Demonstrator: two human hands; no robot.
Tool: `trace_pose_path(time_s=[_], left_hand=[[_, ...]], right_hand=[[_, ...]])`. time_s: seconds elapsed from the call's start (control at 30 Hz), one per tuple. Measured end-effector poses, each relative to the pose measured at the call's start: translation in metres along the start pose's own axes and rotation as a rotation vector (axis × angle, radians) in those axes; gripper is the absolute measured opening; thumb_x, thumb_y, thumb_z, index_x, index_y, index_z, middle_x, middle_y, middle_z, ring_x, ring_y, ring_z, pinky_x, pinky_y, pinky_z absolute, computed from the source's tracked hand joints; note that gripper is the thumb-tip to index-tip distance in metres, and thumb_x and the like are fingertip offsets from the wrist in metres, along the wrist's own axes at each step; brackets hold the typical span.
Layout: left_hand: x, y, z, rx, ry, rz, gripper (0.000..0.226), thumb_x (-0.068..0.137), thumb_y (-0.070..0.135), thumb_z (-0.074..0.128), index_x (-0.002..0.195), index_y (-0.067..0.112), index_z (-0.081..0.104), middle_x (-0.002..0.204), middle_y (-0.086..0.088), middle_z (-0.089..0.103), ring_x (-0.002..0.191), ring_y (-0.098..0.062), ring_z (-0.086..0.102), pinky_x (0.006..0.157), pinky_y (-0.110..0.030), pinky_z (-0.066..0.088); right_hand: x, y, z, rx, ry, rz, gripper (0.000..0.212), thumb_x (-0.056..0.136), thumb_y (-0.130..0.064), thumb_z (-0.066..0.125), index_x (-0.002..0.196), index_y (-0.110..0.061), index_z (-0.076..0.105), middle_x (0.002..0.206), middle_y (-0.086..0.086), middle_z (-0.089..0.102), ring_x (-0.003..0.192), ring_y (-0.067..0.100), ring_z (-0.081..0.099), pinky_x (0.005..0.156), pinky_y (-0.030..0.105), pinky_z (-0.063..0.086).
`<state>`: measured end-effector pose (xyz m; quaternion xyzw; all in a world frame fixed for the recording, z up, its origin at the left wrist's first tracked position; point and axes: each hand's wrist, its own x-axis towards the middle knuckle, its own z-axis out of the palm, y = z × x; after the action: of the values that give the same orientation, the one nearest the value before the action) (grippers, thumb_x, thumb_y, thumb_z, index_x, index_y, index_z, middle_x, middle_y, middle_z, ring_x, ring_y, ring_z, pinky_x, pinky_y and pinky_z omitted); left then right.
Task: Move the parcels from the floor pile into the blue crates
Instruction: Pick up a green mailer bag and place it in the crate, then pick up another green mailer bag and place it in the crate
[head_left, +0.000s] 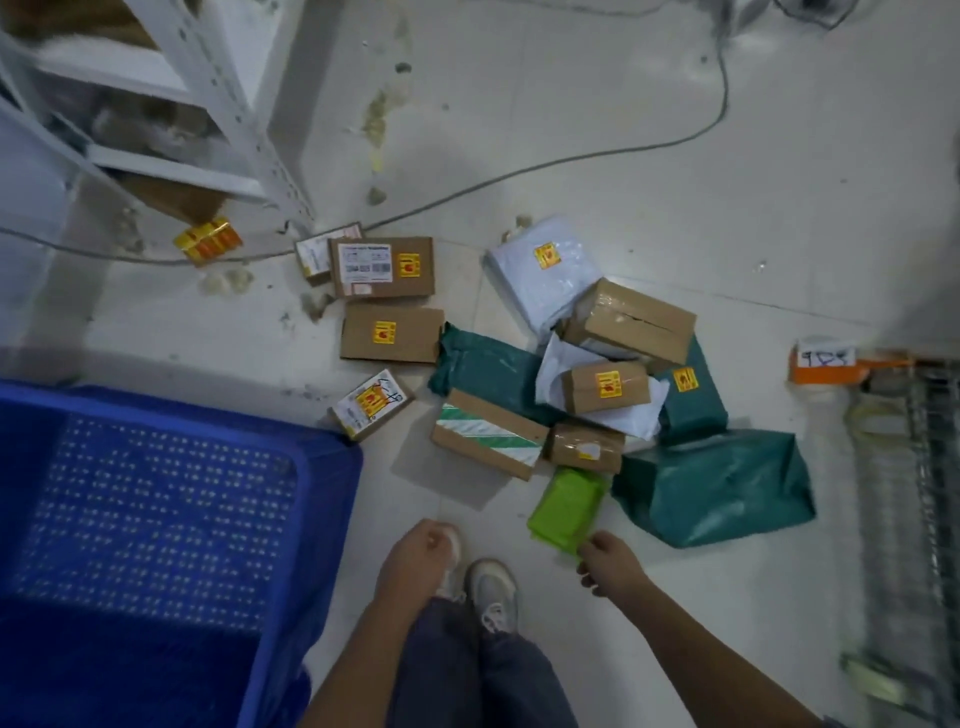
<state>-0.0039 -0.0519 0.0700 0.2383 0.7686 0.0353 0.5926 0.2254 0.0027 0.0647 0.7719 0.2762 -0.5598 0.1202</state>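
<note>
A pile of parcels lies on the pale floor: several brown boxes such as one with a white label, dark green bags and a white bag. A bright green parcel lies at the near edge of the pile. My right hand has its fingers closed on that parcel's near corner. My left hand hangs loosely curled above my shoe, holding nothing. The blue crate stands at the lower left, its perforated bottom bare.
A white metal shelf rack stands at the upper left, with a yellow box by its foot. A grey cable runs across the floor. A wire cart with an orange tag is on the right.
</note>
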Motion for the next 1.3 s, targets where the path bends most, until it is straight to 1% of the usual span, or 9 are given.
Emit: trace_pose_path(time_s=[0.1, 0.2, 0.33, 0.43, 0.67, 0.8, 0.93, 1.07, 1.3], left_hand=[[0.008, -0.024, -0.005, 0.118, -0.094, -0.158, 0.019, 0.095, 0.022, 0.042, 0.081, 0.013, 0.052, 0.105, -0.019, 0.064, 0.093, -0.027, 0.061, 0.08, -0.035, 0.049], [0.017, -0.029, -0.009, 0.274, -0.145, -0.252, 0.029, 0.096, 0.021, 0.037, 0.108, 0.001, 0.054, 0.121, -0.021, 0.058, 0.112, -0.031, 0.058, 0.093, -0.035, 0.047], [0.032, -0.009, 0.007, 0.37, -0.163, -0.204, 0.025, 0.098, 0.023, 0.034, 0.08, 0.012, 0.046, 0.109, -0.014, 0.058, 0.092, -0.023, 0.057, 0.086, -0.032, 0.048], [0.047, 0.018, 0.036, 0.4, -0.168, -0.132, 0.024, 0.098, 0.019, 0.036, 0.092, 0.007, 0.056, 0.114, -0.017, 0.06, 0.097, -0.026, 0.058, 0.091, -0.035, 0.047], [0.076, 0.086, 0.109, 0.466, -0.267, 0.025, 0.021, 0.092, 0.023, 0.047, 0.071, 0.021, 0.045, 0.093, -0.015, 0.062, 0.081, -0.023, 0.055, 0.078, -0.036, 0.048], [0.081, 0.117, 0.168, 0.444, -0.292, 0.014, 0.02, 0.092, 0.027, 0.049, 0.075, 0.019, 0.045, 0.079, -0.007, 0.057, 0.071, -0.022, 0.052, 0.065, -0.029, 0.04], [0.085, 0.139, 0.235, 0.317, -0.291, -0.101, 0.018, 0.094, 0.028, 0.051, 0.091, 0.01, 0.046, 0.075, -0.005, 0.051, 0.062, -0.016, 0.048, 0.056, -0.025, 0.037], [0.088, 0.153, 0.3, 0.194, -0.246, -0.215, 0.053, 0.093, 0.03, 0.055, 0.134, 0.004, 0.035, 0.098, -0.008, 0.048, 0.081, -0.022, 0.05, 0.057, -0.024, 0.038], [0.109, 0.171, 0.361, 0.107, -0.214, -0.165, 0.047, 0.095, 0.026, 0.051, 0.138, 0.011, 0.04, 0.13, -0.009, 0.051, 0.116, -0.034, 0.051, 0.079, -0.034, 0.044]], right_hand=[[-0.003, 0.016, -0.001, 0.064, -0.017, 0.09, 0.023, 0.092, -0.007, 0.041, 0.07, -0.011, 0.041, 0.062, 0.008, 0.046, 0.049, 0.017, 0.04, 0.047, 0.02, 0.029], [-0.001, 0.034, -0.005, 0.149, -0.03, 0.144, 0.02, 0.091, -0.006, 0.043, 0.072, -0.01, 0.041, 0.062, 0.009, 0.047, 0.047, 0.017, 0.04, 0.046, 0.018, 0.027], [0.002, 0.061, -0.021, 0.224, -0.014, 0.199, 0.017, 0.091, -0.007, 0.044, 0.074, -0.008, 0.043, 0.064, 0.01, 0.049, 0.048, 0.018, 0.042, 0.043, 0.017, 0.028], [0.009, 0.081, -0.039, 0.275, 0.036, 0.241, 0.016, 0.09, -0.009, 0.045, 0.074, -0.006, 0.044, 0.065, 0.011, 0.05, 0.049, 0.018, 0.045, 0.044, 0.019, 0.031], [0.06, 0.137, -0.097, 0.332, 0.147, 0.26, 0.015, 0.088, -0.019, 0.049, 0.077, -0.009, 0.052, 0.081, 0.013, 0.058, 0.08, 0.028, 0.056, 0.074, 0.041, 0.05], [0.096, 0.153, -0.147, 0.372, 0.187, 0.243, 0.022, 0.086, -0.02, 0.049, 0.096, 0.0, 0.048, 0.076, 0.013, 0.055, 0.074, 0.029, 0.055, 0.069, 0.037, 0.046], [0.13, 0.157, -0.21, 0.292, 0.276, 0.17, 0.03, 0.09, -0.024, 0.051, 0.111, -0.003, 0.046, 0.111, 0.019, 0.057, 0.103, 0.036, 0.058, 0.084, 0.04, 0.048], [0.166, 0.163, -0.281, 0.221, 0.37, 0.059, 0.049, 0.09, -0.024, 0.056, 0.13, 0.0, 0.042, 0.131, 0.02, 0.048, 0.115, 0.035, 0.052, 0.087, 0.033, 0.043], [0.228, 0.149, -0.344, 0.093, 0.27, -0.125, 0.065, 0.08, -0.028, 0.065, 0.135, -0.005, 0.04, 0.133, 0.016, 0.05, 0.12, 0.035, 0.051, 0.099, 0.041, 0.045]])
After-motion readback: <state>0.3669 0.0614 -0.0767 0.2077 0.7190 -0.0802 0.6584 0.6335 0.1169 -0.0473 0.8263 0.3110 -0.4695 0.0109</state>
